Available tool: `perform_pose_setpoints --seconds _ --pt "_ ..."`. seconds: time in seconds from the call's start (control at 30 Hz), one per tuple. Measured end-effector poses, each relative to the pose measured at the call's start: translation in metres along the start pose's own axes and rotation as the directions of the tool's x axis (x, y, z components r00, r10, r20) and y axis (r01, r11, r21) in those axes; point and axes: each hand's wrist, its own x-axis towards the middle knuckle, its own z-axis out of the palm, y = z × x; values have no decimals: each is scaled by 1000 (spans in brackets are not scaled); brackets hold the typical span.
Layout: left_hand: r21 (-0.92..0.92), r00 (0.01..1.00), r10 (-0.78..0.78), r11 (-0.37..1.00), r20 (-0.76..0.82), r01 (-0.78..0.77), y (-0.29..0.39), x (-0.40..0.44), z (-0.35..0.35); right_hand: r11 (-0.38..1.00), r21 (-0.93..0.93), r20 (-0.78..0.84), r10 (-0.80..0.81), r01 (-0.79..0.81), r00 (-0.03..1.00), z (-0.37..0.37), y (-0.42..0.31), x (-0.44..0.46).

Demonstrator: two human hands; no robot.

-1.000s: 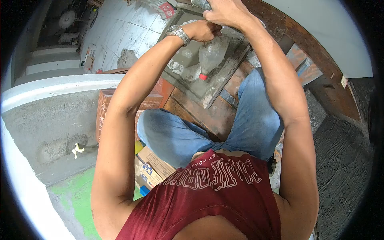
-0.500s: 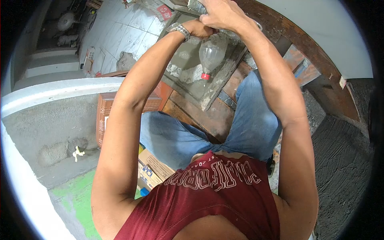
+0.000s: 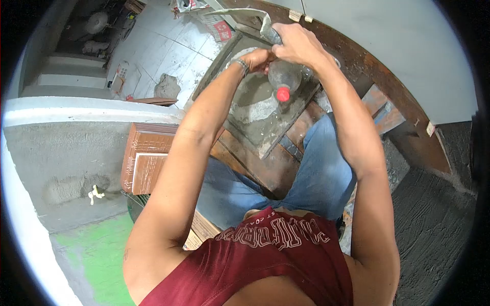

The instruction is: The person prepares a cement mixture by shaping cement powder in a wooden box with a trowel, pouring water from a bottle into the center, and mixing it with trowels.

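A clear plastic bottle with a red cap (image 3: 284, 94) hangs cap-down over a shallow tray (image 3: 262, 148) of grey wet mortar (image 3: 255, 95). My left hand (image 3: 259, 60), with a metal watch on its wrist, is closed at the bottle's upper end; its exact hold is partly hidden. My right hand (image 3: 297, 45) is wrapped round the grey handle of a trowel (image 3: 266, 28), whose curved, mortar-coated metal reaches left over the tray's far side. Both hands are close together, just above the bottle.
Stacked brown tiles (image 3: 145, 158) stand by a low grey wall (image 3: 61, 153) with a tap (image 3: 95, 194). White floor tiles (image 3: 163, 46) carry a grey cloth (image 3: 167, 86). A wooden frame edge (image 3: 388, 84) curves along the right. Cardboard boxes (image 3: 204, 227) lie near my leg.
The view has shifted. My right hand has turned, bringing more of the trowel into sight. The bottle has tipped so its red cap faces me more, and my left hand has moved along with it.
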Motion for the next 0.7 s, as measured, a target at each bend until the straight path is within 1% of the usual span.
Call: perform_pose_setpoints --seconds 0.07,0.13,0.17,0.23,0.3,0.33,0.37,0.4,0.43,0.47,0.5,0.53,0.57,0.6,0.63,0.67,0.7 --pt "-161 995 -98 982 -12 95 -12 4 -9 1000 8 35 12 -13 999 -1 -3 0" --pt "-316 998 -58 948 -19 49 -13 -14 -16 999 22 32 23 -24 999 0 -3 2" --pt "-383 997 6 923 -76 -35 -11 -24 -23 999 23 37 28 -29 999 -1 -6 1" --pt "-120 964 223 963 -146 -241 -4 -56 -41 999 -4 53 34 -34 998 -5 -12 2" --pt "168 891 414 907 -188 -386 2 -105 -59 997 23 83 69 -71 994 -14 -22 0" --pt "387 830 517 823 -210 -415 5 -136 -68 995 36 102 88 -92 991 -16 -25 -1" --pt "551 796 539 767 -274 -330 10 -176 -77 997 62 35 50 -52 998 -10 -20 -2" --pt "668 723 597 699 -348 -255 6 -212 -88 998 59 34 31 -33 999 -7 -16 -2" --pt "749 658 630 646 -413 -149 22 -266 -76 998 62 35 13 -15 999 -4 -13 -1" --pt "834 456 776 539 -436 -118 9 -304 -83 997 72 39 -6 3 999 0 -14 1" --pt "800 422 723 600 -546 9 10 -353 -81 995 103 72 3 -10 997 -1 -21 1" --pt "841 353 776 538 -523 64 5 -399 -88 991 134 110 6 -20 994 -4 -28 0" --pt "790 248 752 600 -611 129 1 -443 -79 989 151 128 -13 -7 992 -3 -29 1" --pt "727 141 713 673 -687 137 -14 -490 -82 984 176 153 -45 17 987 5 -26 1" --pt "673 9 695 692 -719 260 -19 -533 -68 984 151 53 -106 97 993 21 -12 0" --pt "593 -101 660 723 -744 355 -28 -575 -57 985 131 110 -125 111 986 26 -13 1" --pt "496 -217 626 747 -749 442 -38 -614 -46 967 236 259 32 -96 965 18 -40 -1"
